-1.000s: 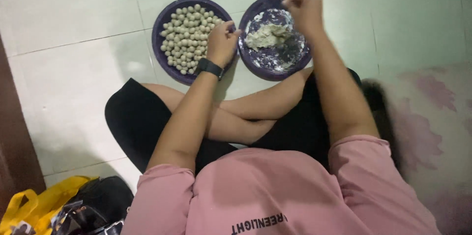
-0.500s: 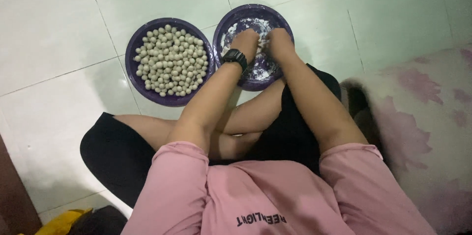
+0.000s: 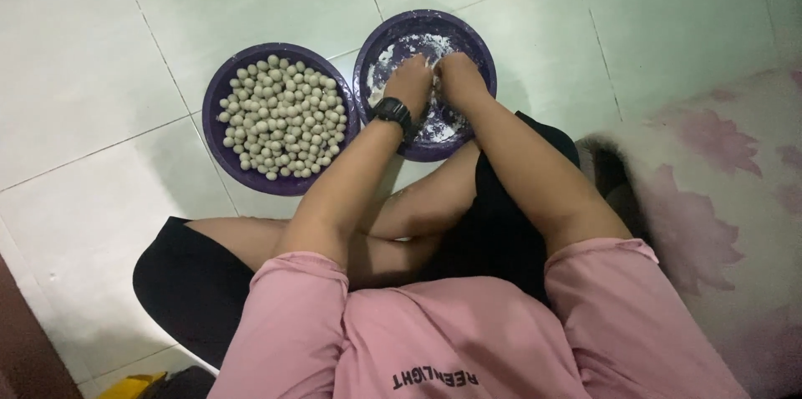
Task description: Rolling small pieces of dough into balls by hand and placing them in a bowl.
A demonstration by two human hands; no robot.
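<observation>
Both hands down in the dough bowl

Right now my left hand [image 3: 409, 81] and right hand [image 3: 458, 79] sit together, fingers curled into the floury round purple plastic bowl [image 3: 478, 52]. What they hold I cannot tell; dough looks soft, sticky, best pinched small. Beside it, touching, a second purple bowl [image 3: 219, 98] holds pale rolled balls [image 3: 284, 115], on the glossy white tiled floor [image 3: 125, 23]; a pink floral mat [image 3: 718, 198] lies at my right.

Pale tiled floor [image 3: 125, 40] with thin grout lines, purple basin of small round pale balls [image 3: 281, 117] at left, pink flowered mat [image 3: 718, 198] at right, dark wooden edge [image 3: 21, 340] bottom left, yellow bag corner [image 3: 129, 384] beside it
</observation>
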